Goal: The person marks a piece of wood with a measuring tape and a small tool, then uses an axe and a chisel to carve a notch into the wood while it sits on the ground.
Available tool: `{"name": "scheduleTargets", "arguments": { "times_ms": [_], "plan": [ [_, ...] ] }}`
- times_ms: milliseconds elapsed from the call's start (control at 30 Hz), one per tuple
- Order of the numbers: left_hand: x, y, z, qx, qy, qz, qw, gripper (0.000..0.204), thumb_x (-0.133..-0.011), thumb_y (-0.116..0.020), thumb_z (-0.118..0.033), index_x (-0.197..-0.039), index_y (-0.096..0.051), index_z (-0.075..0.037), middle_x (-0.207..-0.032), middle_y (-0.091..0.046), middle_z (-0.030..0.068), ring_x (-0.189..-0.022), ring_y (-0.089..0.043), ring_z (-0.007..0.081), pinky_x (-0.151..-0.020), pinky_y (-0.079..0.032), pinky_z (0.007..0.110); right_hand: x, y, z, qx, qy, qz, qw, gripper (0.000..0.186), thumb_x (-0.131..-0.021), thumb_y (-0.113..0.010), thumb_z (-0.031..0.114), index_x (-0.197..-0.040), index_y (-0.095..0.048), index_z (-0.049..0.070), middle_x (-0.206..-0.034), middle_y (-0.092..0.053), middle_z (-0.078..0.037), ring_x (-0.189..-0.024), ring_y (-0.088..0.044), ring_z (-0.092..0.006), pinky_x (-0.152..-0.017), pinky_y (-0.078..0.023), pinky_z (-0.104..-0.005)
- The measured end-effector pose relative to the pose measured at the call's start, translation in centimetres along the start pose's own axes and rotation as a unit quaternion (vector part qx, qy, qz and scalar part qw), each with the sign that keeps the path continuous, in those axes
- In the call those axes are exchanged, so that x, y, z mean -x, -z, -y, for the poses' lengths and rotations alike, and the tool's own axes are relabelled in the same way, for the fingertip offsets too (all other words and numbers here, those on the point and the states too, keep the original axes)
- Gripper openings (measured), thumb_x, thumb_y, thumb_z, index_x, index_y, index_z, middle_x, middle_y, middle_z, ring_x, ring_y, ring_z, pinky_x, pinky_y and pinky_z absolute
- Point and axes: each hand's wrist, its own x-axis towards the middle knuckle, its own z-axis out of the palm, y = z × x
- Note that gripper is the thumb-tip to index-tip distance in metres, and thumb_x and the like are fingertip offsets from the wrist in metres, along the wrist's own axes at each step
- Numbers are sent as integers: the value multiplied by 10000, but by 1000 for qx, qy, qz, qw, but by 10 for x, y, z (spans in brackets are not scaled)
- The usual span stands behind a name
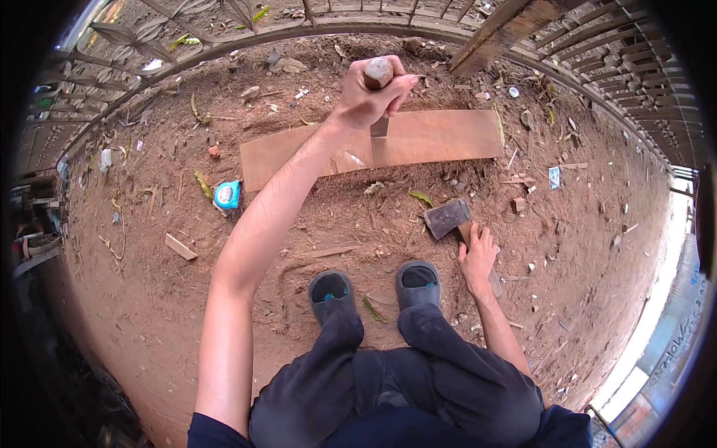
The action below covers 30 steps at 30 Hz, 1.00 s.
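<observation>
My left hand is wrapped round the wooden handle of a chisel, whose top end sticks up out of the fist. The chisel's flat metal blade stands on a long reddish-brown wooden plank lying across the ground. Left of the blade, along the plank's near edge, is a pale chipped spot. Low on the right, my right hand has its thumb and fingers around the wooden handle of a hatchet. The hatchet's dark, broad head is close to the ground, apart from the plank.
A blue tape measure lies left of the plank. Wood offcuts, leaves and stones litter the dirt. A metal fence curves along the far side, with a wooden post at it. My feet in dark slippers are near the middle.
</observation>
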Motion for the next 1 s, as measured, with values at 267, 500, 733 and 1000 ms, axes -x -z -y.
{"name": "scheduleTargets", "arguments": {
  "times_ms": [267,500,733,1000],
  "plan": [
    [1,-16,-2,-40,-59,-78,994,311,-933,-642,-59,-634,-560,-83,-521,-503,-43,-426,-439,25,-362,-305,214,1,-1,-3,-6,20,-17,1000,664,-771,-721,178,-1374,-489,23,-1134,-502,-163,-1024,-520,-324,-815,-414,-428],
    [8,-13,6,-6,-36,-82,996,294,-885,-667,-65,-604,-582,-81,-505,-541,-33,-439,-488,32,-363,-340,214,1,-2,-2,-11,18,-16,1000,662,-772,-719,177,-1374,-490,22,-1126,-500,-164,-1018,-516,-326,-813,-410,-428],
    [12,-15,9,-38,-28,-73,996,294,-880,-675,-99,-613,-555,-80,-515,-541,-36,-444,-494,37,-375,-365,223,-31,61,11,50,-7,203,978,668,-824,-741,299,-1374,-490,15,-1226,-535,-203,-1078,-576,-341,-883,-483,-432],
    [36,-25,26,-194,-125,-53,972,105,-810,-700,-78,-769,-622,-22,-648,-621,25,-575,-590,115,-516,-474,315,-119,235,150,-162,366,-210,892,597,-940,-637,318,-1451,-447,74,-1393,-516,-165,-1287,-507,-354,-1030,-427,-463]
  ]
}}
